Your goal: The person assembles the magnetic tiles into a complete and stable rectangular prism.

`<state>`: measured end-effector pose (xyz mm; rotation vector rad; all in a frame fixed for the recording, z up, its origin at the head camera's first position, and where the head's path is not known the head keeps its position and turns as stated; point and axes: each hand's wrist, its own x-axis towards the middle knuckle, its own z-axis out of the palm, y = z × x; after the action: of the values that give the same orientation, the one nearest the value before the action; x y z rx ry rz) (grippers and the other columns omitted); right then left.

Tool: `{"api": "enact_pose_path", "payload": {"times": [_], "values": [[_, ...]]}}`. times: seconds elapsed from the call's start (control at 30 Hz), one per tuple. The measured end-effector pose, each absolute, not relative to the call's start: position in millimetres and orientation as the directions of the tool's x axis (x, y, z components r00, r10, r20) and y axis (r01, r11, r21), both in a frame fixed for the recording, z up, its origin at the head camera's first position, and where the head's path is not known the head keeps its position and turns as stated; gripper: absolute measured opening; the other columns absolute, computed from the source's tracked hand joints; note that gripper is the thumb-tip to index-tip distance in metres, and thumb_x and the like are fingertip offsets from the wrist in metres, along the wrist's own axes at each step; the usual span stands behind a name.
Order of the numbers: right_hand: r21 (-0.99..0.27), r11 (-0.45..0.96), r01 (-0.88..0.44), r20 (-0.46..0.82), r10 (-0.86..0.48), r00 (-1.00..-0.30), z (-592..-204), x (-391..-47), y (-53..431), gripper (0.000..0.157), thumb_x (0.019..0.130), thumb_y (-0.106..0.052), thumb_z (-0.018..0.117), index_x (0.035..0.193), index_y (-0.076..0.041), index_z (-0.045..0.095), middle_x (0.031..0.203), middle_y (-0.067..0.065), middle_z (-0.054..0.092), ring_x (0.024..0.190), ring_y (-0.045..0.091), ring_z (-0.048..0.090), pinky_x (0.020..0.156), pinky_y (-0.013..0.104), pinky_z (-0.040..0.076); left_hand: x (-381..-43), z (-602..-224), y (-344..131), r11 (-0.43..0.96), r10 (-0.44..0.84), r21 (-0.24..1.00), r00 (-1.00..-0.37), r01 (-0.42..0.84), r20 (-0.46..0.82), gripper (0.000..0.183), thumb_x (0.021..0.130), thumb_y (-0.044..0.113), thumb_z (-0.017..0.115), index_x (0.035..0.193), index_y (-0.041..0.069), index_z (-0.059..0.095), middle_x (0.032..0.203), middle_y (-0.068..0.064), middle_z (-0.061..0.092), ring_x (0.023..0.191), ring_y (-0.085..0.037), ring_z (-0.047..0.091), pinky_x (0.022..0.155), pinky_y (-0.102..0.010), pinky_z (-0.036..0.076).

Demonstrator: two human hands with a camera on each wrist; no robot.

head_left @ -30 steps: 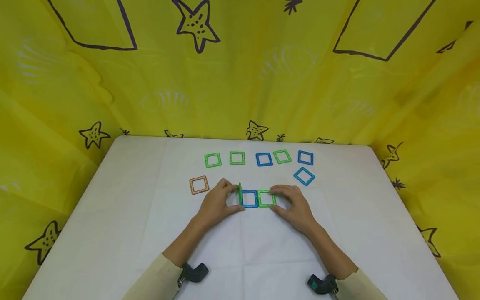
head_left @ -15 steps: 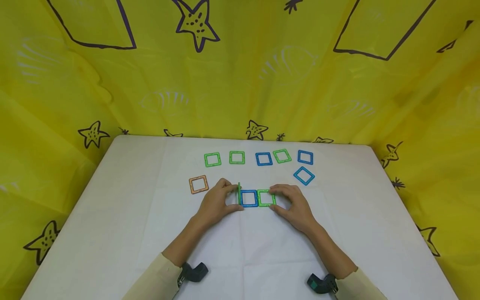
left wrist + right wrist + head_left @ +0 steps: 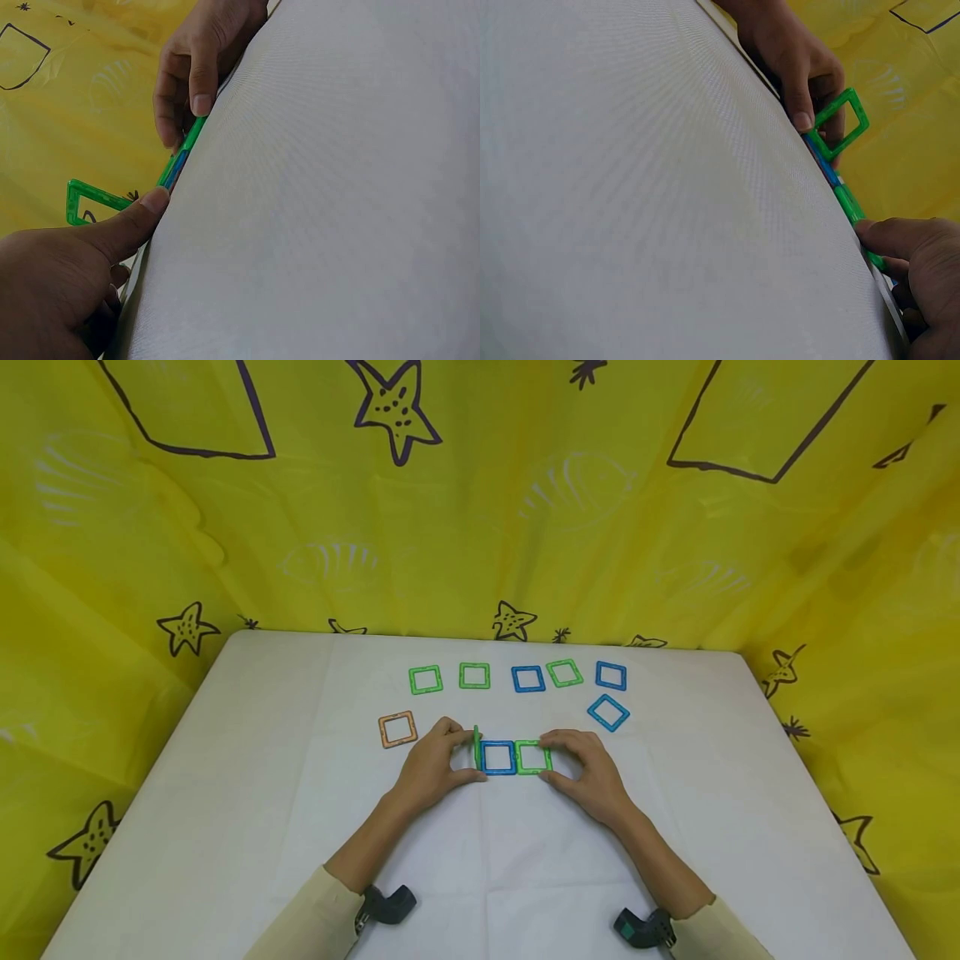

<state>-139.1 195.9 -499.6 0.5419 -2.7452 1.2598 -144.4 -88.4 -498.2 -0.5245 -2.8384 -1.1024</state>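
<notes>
Three square magnetic tiles form a row at mid-table in the head view. A blue tile (image 3: 498, 772) lies flat with a flat green tile (image 3: 531, 771) against its right side. Along its left side stands another green tile (image 3: 476, 750), on edge; its open frame shows in the right wrist view. My left hand (image 3: 432, 763) grips this upright tile at its base, thumb on the near side and forefinger on the far side. With thumb and forefinger, my right hand (image 3: 591, 773) pinches the flat green tile's near and far edges. The other fingers are partly hidden.
Behind the hands, several loose tiles lie flat, among them a green one (image 3: 474, 676) and a blue one (image 3: 608, 712). An orange tile (image 3: 397, 729) lies just beyond the left hand. A yellow patterned curtain (image 3: 480, 527) hangs around the white table (image 3: 225, 810).
The upright green tile has shifted slightly left at its top, with the left fingertips moving a little left too. The right hand and the loose tiles have stayed in place.
</notes>
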Motion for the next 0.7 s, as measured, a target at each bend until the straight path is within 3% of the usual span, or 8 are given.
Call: {"api": "enact_pose_path", "payload": {"times": [0.7], "values": [[-0.725,0.592,-0.353,0.219,-0.287,-0.932,-501.8,-139.0,196.7,0.046,0.082,-0.008,0.091,0.125,-0.015,0.074,0.130,0.001,0.070,0.126,0.026,0.052,0.105,0.047,0.039,-144.9,-498.4,-88.7,0.706,0.312,0.617,-0.935,0.347,0.169,0.071,0.075,0.036,0.096,0.134,0.005,0.072,0.110,-0.003,0.058,0.092,-0.016,0.055,0.082,-0.033,0.052]]}}
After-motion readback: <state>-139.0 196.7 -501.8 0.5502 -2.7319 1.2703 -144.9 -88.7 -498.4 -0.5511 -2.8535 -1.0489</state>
